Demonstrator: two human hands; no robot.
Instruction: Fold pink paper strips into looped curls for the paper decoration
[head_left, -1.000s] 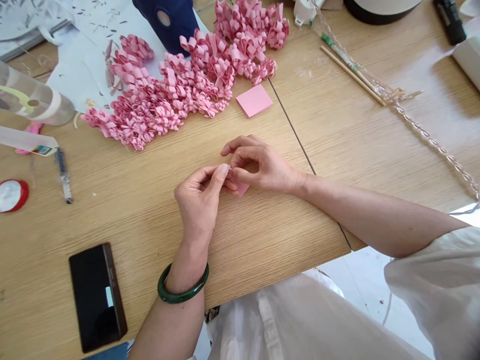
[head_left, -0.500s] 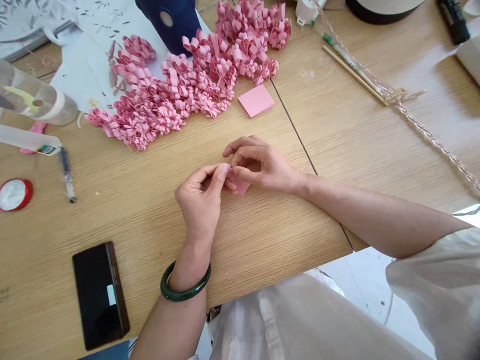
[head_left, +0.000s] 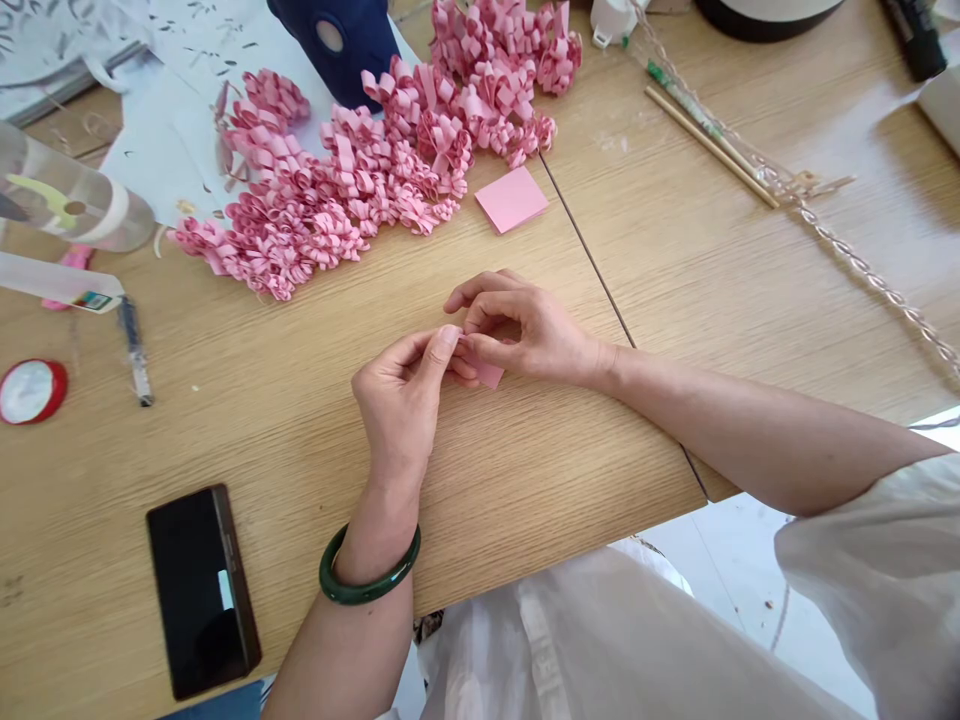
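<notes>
A small piece of pink paper [head_left: 489,374] is pinched between my two hands above the table, most of it hidden behind the fingers. My left hand [head_left: 401,395] grips it with thumb and forefinger. From the other side, my right hand [head_left: 529,330] closes thumb and finger at the paper's upper edge, its other fingers curled loosely. The fingertips of both hands meet. Beyond them lies a flat pad of pink paper [head_left: 511,200]. Behind that spreads a long heap of pink curled-paper flowers [head_left: 352,185].
On the left are a phone [head_left: 202,590], a pen [head_left: 136,350], a red-rimmed roll of tape [head_left: 31,391] and a clear plastic cup [head_left: 82,200]. A dark blue object [head_left: 337,45] stands behind the flowers. To the right lie thin sticks [head_left: 712,145] and a braided cord [head_left: 877,285].
Both hands stay in nearly the same place, fingertips together. The visible corner of the pink paper has tilted and shifted slightly to the right.
</notes>
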